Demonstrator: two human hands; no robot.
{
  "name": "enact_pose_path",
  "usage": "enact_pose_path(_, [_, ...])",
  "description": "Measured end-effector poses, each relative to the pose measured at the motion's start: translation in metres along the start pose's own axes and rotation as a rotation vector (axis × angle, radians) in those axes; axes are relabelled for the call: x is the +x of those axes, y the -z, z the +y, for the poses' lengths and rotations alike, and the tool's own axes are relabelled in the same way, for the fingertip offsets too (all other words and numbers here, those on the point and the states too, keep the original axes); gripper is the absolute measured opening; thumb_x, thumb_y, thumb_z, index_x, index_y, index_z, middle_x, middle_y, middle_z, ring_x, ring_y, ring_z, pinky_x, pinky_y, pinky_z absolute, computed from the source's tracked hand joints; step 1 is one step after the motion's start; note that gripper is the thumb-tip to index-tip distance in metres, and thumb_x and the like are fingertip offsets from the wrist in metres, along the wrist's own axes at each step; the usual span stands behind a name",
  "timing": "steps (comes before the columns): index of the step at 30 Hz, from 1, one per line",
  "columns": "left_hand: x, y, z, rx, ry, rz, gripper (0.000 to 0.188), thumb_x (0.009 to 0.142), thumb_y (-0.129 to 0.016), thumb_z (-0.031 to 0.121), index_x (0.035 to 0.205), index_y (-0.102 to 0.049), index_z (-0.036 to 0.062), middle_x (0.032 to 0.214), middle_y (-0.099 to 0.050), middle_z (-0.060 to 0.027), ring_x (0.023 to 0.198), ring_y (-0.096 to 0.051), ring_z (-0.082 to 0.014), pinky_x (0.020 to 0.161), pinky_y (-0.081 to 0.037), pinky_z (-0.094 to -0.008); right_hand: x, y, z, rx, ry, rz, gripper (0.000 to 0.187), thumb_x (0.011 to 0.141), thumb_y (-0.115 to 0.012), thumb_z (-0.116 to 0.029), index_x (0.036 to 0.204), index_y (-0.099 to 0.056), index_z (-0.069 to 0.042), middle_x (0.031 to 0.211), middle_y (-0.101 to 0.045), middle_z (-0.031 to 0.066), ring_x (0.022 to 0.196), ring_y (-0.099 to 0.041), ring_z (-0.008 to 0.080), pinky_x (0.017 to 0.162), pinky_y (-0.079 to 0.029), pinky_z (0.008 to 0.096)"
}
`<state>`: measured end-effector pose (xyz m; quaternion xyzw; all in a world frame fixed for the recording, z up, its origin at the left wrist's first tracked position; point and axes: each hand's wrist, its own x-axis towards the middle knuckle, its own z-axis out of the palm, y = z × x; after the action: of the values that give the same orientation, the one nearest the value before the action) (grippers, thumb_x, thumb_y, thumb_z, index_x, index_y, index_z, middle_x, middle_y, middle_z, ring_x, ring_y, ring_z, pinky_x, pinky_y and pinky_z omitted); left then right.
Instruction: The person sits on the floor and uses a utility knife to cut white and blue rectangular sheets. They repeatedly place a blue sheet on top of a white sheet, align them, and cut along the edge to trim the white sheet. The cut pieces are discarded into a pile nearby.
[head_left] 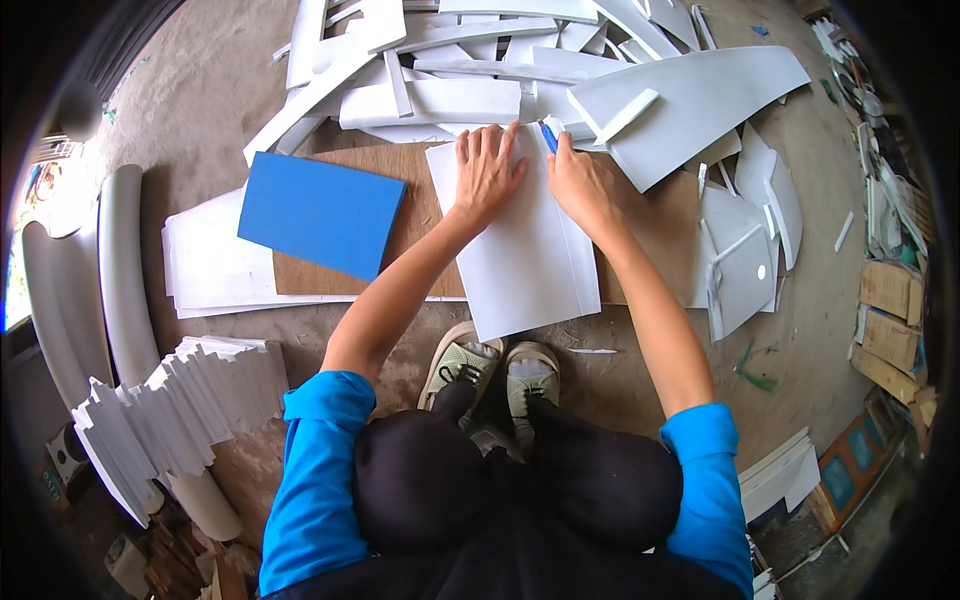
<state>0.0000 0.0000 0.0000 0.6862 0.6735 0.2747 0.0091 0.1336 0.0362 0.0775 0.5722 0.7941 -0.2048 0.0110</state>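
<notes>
A white board [520, 270] lies slanted before my feet, with a thin line running lengthwise near its right edge. My left hand [487, 178] presses flat on its far part, fingers spread. At the far right corner of this board, my right hand [580, 180] is closed around a slim blue utility knife [550, 137]; its blade tip is too small to make out. Under the white board is a brown wooden board [660, 215]. A blue rectangular board [322, 215] rests on the brown one, left of my left hand.
White offcuts [430, 100] are heaped beyond my hands, with a large curved white panel [690, 105] at the right. Broken white pieces [740, 250] lie right of the brown board. Stacked white strips [180, 400] stand at left, near white rolls [125, 270]. Cartons [890, 290] line the right side.
</notes>
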Motion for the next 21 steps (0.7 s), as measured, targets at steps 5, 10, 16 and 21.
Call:
enact_pose_path(5, [0.024,0.008,0.006,0.065,0.139,-0.087,0.036,0.080,-0.053,0.033,0.110,-0.053,0.0128,0.100,-0.049,-0.0113,0.102,-0.043,-0.0272,0.082,-0.030,-0.0446,0.015,-0.004,-0.010,-0.129,0.011,0.046,0.027,0.090,-0.037,-0.023,0.102,-0.042,0.000,0.070,-0.062,0.0203,0.071,-0.062,0.0358,0.063,-0.048,0.0461])
enact_pose_path(10, [0.034,-0.008,-0.003,0.064,0.129,-0.038,0.024,0.083,-0.051,0.031,0.091,-0.059,0.0098,0.090,-0.055,-0.0061,0.090,-0.050,-0.0230,0.079,-0.033,-0.0423,0.017,-0.007,-0.012,-0.127,0.019,-0.019,0.024,0.090,-0.036,-0.023,0.097,-0.044,-0.001,0.072,-0.062,0.0190,0.073,-0.062,0.0351,0.064,-0.048,0.0461])
enact_pose_path(16, [0.038,-0.019,-0.001,0.078,0.128,-0.046,0.021,0.083,-0.049,0.028,0.085,-0.060,0.0096,0.084,-0.056,-0.0047,0.085,-0.053,-0.0214,0.076,-0.034,-0.0417,0.018,-0.006,-0.011,-0.124,-0.004,0.011,0.023,0.090,-0.036,-0.021,0.094,-0.045,-0.001,0.073,-0.062,0.0189,0.073,-0.062,0.0348,0.064,-0.048,0.0458])
enact_pose_path(21, [0.037,-0.020,-0.001,0.077,0.110,-0.012,0.020,0.083,-0.049,0.026,0.084,-0.059,0.0094,0.083,-0.056,-0.0048,0.084,-0.053,-0.0214,0.074,-0.034,-0.0407,0.017,-0.002,-0.015,-0.134,-0.010,-0.001,0.022,0.090,-0.036,-0.020,0.093,-0.046,-0.001,0.073,-0.062,0.0191,0.074,-0.062,0.0346,0.064,-0.048,0.0453])
